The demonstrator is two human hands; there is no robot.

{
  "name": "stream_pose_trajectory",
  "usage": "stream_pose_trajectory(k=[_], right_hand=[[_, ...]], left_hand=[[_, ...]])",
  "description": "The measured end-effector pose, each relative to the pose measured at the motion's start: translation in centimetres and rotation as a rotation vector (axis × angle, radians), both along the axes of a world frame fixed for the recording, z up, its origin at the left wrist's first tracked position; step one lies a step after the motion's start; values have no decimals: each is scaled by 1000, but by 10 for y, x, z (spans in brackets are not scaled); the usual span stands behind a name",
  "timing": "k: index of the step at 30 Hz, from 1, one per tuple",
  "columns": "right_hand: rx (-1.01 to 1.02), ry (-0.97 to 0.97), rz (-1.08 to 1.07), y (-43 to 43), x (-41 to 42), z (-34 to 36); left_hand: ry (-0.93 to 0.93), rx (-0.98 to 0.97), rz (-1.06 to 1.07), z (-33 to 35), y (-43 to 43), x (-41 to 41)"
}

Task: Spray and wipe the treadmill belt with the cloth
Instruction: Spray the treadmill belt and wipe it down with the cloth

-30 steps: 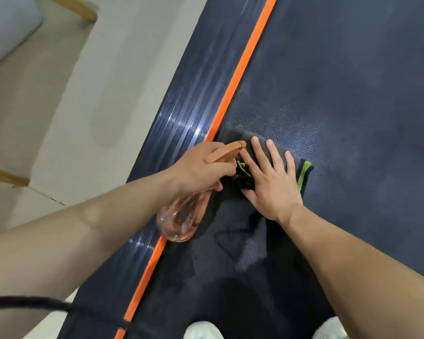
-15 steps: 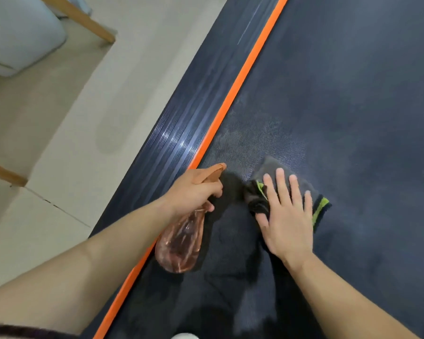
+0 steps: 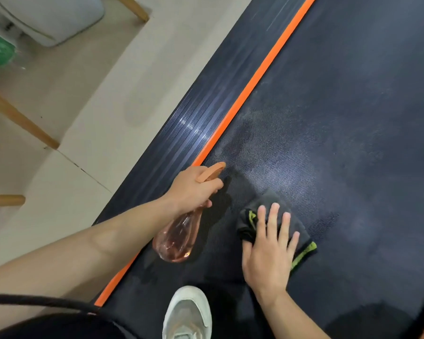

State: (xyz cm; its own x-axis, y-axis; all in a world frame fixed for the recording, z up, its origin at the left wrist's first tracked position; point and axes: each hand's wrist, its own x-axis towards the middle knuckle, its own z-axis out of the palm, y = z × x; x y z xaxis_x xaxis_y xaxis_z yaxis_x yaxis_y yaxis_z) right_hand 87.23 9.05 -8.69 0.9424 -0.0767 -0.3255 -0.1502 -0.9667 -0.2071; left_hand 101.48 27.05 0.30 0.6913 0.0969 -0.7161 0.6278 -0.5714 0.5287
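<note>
Left hand (image 3: 194, 189): wrapped shut around the neck of the spray bottle (image 3: 176, 237), a finger on the orange trigger; the nozzle points toward the upper right of the frame, the clear pinkish body hangs toward the lower left.
Right hand (image 3: 269, 250): flat and spread, palm down, pressing on the cloth (image 3: 260, 206); it pins the cloth rather than gripping it.
Cloth: dark grey with a lime-green edge, bunched under the fingers, lying on the belt (image 3: 353, 118) at lower centre of the frame, just right of the bottle.
Belt: dark and textured, running from lower left to upper right; a paler, damp-looking patch lies above the cloth, ahead of the nozzle.
Orange stripe (image 3: 255, 79): marks the belt's left edge, with the ribbed side rail (image 3: 181, 128) beyond it.
Shoe (image 3: 187, 314): white, standing on the belt at the bottom centre.
Key relation: the damp patch sits up-frame from the right hand, along the belt's long axis, and the right hand is the nearer one to it.
Step in hand: probably wiping, with the bottle held ready.
Next move: likely a push of the cloth up-frame through the patch, keeping the palm flat so the bunched fold does not slip out.
</note>
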Motion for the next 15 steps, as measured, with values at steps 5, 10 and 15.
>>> stream_pose_trajectory(k=[5,10,15], right_hand=[[14,34,137,6,-19,-3],[33,-8,239,-6,16,-4],[45,-123,386,-14,175,-16]], left_hand=[[28,4,28,4,15,-10],[49,-13,-36,7,16,-6],[-13,-77,43,-1,16,5]])
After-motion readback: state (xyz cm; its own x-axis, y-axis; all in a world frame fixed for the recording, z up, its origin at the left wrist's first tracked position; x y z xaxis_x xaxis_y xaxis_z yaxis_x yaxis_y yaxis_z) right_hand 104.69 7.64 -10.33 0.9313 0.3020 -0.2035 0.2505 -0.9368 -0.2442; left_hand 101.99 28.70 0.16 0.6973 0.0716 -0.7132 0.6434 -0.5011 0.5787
